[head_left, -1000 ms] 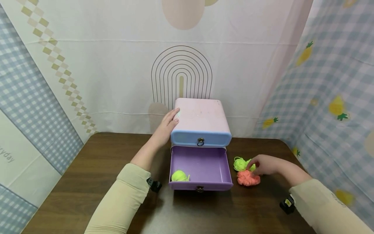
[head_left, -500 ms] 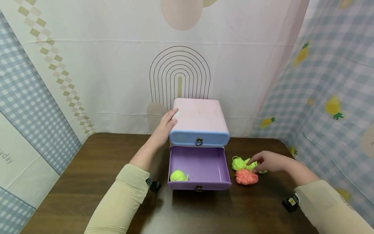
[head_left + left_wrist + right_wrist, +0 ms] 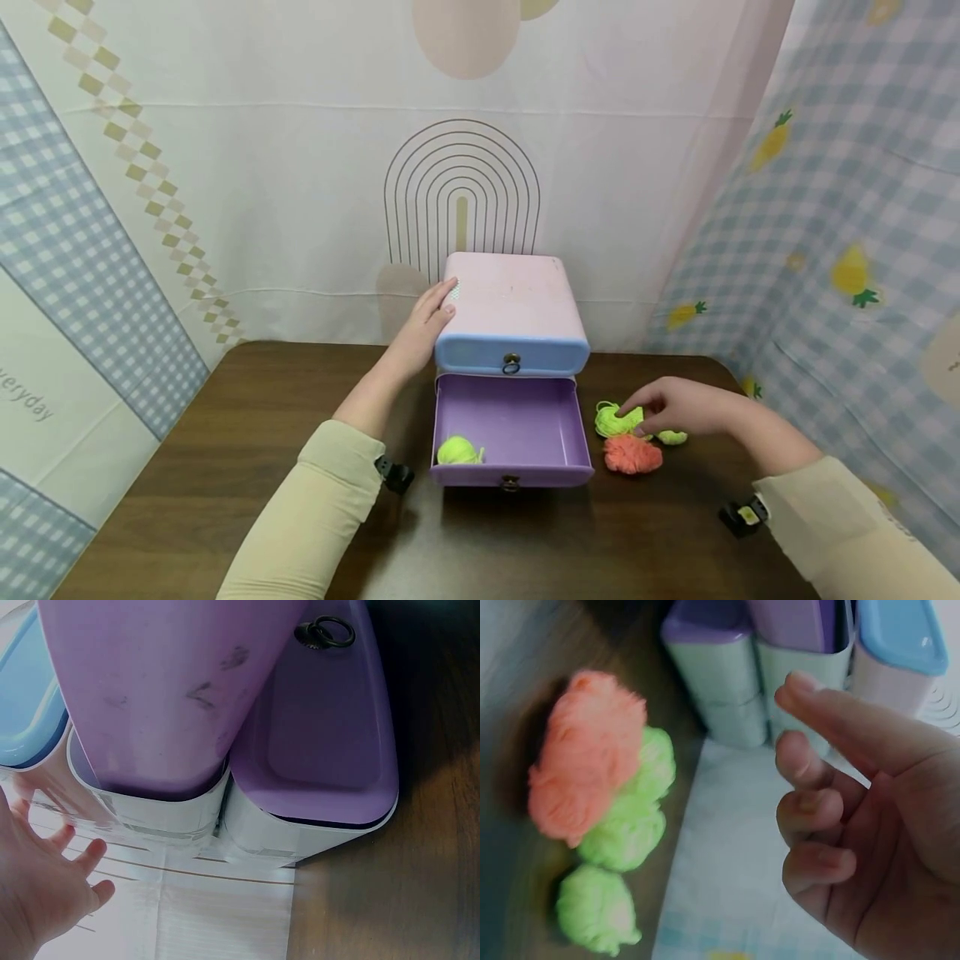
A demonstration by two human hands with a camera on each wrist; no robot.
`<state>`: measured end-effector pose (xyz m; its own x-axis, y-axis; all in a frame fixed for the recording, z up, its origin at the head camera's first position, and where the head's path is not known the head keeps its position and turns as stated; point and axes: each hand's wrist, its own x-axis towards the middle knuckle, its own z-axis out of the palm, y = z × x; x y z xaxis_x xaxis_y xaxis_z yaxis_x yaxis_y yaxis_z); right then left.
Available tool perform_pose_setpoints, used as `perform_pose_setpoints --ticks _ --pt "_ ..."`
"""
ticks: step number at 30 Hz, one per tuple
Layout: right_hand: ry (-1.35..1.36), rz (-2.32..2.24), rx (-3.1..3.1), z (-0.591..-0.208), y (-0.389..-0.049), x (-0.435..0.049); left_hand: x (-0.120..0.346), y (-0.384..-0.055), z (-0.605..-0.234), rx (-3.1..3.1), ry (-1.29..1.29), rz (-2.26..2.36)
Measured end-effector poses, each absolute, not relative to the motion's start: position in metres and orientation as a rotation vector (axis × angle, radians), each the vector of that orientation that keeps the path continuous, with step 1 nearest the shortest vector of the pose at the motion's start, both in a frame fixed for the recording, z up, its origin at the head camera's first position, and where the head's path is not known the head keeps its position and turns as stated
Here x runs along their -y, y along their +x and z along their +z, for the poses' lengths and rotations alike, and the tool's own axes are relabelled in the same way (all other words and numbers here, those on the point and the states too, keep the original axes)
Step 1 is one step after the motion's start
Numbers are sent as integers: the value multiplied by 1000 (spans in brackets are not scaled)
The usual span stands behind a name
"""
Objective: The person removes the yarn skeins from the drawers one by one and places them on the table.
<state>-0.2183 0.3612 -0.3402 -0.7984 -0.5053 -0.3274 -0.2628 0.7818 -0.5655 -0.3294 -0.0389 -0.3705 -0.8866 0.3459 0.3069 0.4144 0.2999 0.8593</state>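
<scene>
One green yarn ball (image 3: 459,451) sits in the near left corner of the purple drawer (image 3: 517,412), pulled out apparently for access from above. The left hand (image 3: 420,329), fingers extended and gripping nothing, rests against the pink case (image 3: 513,292), seemingly to steady it. Coral yarn (image 3: 633,455) and loose green yarn (image 3: 610,422) lie on the worktop (image 3: 285,392), just below the right hand (image 3: 681,406), its fingers loosely bent and holding nothing.

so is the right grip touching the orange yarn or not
Apart. The right wrist view shows the right grip clear of the orange yarn, with pale cloth visible between them.
</scene>
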Motion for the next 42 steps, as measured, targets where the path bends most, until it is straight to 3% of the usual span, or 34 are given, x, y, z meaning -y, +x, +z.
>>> perform_pose_setpoints --ticks 28,42 --pt "-902 -673 -2361 -319 -239 -224 40 -327 -372 2488 -720 -1687" --pt "-866 -606 -2289 -320 -245 -191 40 -326 -368 2487 -729 -1680"
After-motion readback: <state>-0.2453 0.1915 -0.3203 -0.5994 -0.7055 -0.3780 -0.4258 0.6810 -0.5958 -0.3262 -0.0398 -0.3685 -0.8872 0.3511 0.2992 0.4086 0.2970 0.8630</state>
